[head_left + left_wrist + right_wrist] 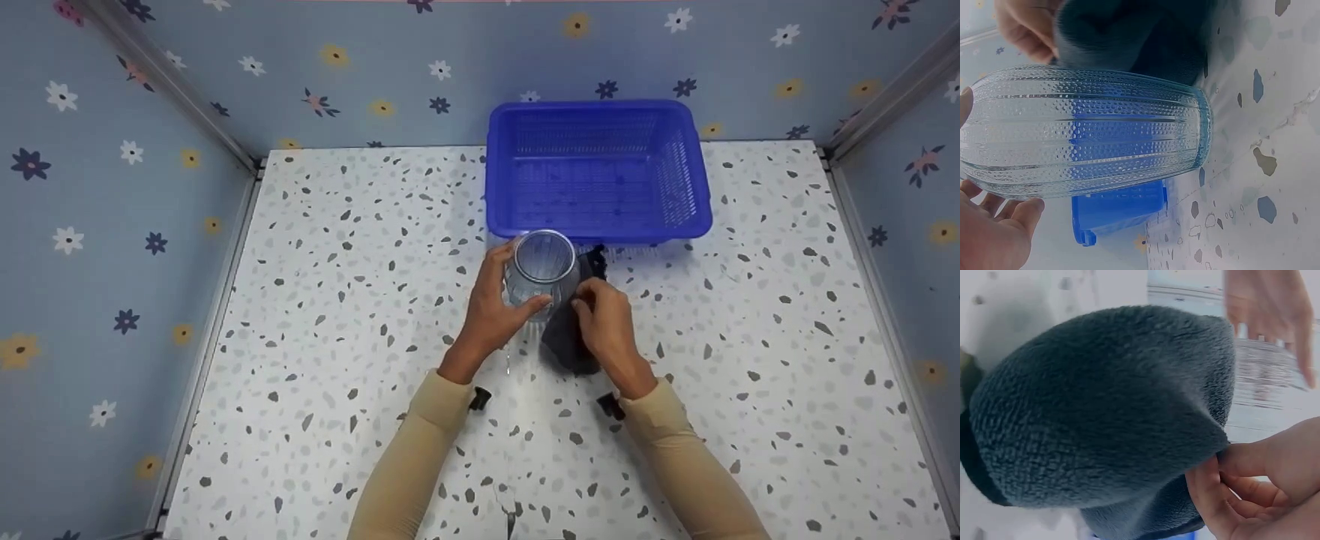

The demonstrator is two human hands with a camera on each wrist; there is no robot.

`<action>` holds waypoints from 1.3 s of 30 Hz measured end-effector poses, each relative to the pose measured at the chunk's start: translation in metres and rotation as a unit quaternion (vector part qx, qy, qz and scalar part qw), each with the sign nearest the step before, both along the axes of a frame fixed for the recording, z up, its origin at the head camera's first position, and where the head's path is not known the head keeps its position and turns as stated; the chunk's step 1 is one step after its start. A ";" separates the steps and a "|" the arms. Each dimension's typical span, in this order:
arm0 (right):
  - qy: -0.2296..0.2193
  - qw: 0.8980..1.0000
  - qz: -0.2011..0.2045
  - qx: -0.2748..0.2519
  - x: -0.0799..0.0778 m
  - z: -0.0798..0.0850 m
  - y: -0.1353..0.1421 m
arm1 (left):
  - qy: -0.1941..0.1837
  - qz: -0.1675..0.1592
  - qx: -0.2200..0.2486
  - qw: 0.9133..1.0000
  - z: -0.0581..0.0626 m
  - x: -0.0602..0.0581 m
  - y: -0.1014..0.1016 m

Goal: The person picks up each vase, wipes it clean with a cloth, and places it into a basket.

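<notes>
A clear, bluish glass vase [529,288] with vertical ribs and a dotted texture stands upright, its round mouth facing up. My left hand [495,309] grips it near the top, thumb on the near side and fingers around the far left side. In the left wrist view the vase [1089,135] narrows toward its base, which is close over the tabletop. My right hand [611,324] pinches a dark grey plush cloth [564,343] between thumb and fingers. The cloth [1100,410] hangs down in folds right beside the vase.
A blue plastic basket [592,235] with slotted walls stands behind the hands, against the flowered back panel [487,82]. Flowered panels also border the left and right of the white speckled table [360,360].
</notes>
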State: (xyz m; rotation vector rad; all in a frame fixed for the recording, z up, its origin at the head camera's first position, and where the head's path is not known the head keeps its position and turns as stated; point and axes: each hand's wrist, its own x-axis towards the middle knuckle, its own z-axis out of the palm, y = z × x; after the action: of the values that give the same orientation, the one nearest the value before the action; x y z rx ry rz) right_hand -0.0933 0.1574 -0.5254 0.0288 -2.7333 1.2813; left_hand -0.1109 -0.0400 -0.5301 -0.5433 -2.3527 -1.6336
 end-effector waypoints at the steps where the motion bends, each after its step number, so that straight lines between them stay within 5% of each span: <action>1: -0.005 1.000 0.002 0.005 -0.001 -0.004 0.000 | 0.001 -0.001 0.001 1.000 0.000 0.000 0.000; 8: -0.022 0.999 0.017 0.044 -0.009 -0.025 -0.002 | -0.001 0.001 0.003 1.000 0.000 0.001 0.001; 15: -0.024 0.999 0.024 0.035 -0.011 -0.023 0.001 | -0.003 0.002 -0.002 1.000 0.000 0.000 0.001; 21: -0.030 1.000 0.005 -0.004 -0.007 -0.003 0.003 | -0.003 0.002 -0.002 1.000 0.000 0.000 0.001; 39: 0.068 0.996 -0.012 -0.055 0.003 0.056 0.000 | 0.004 0.006 -0.004 1.000 -0.002 0.001 0.001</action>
State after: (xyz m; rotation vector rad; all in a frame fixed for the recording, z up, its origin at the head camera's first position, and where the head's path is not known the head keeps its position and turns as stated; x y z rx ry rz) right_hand -0.0907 0.1569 -0.4698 0.0701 -2.5390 1.3691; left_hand -0.1101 -0.0393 -0.5317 -0.5345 -2.3525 -1.6148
